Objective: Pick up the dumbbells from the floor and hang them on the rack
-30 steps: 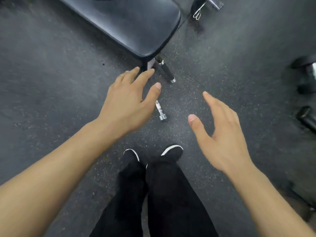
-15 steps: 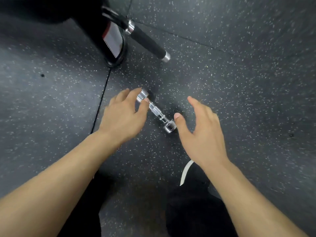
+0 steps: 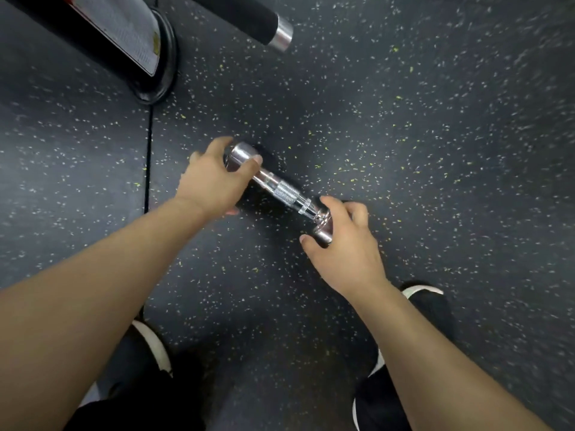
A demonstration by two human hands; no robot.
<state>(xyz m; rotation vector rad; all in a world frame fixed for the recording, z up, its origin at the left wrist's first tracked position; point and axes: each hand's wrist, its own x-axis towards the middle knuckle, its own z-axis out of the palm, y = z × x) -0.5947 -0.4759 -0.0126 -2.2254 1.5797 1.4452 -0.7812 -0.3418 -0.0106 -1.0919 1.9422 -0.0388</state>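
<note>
A small chrome dumbbell [image 3: 281, 189] lies diagonally on the dark speckled rubber floor, its knurled handle showing between my hands. My left hand [image 3: 211, 181] curls round the far upper-left head, fingers and thumb on either side of it. My right hand [image 3: 345, 241] grips the near lower-right head, thumb under it and fingers over the top. No rack is in view.
A bench foot [image 3: 155, 66] with a white label stands at the upper left. A black padded bar with a chrome end cap [image 3: 270, 24] lies above the dumbbell. My two shoes [image 3: 423, 300] stand on the floor below my arms.
The camera came much closer to the floor. Both hands moved from open beside the dumbbell onto its two heads and closed round them.
</note>
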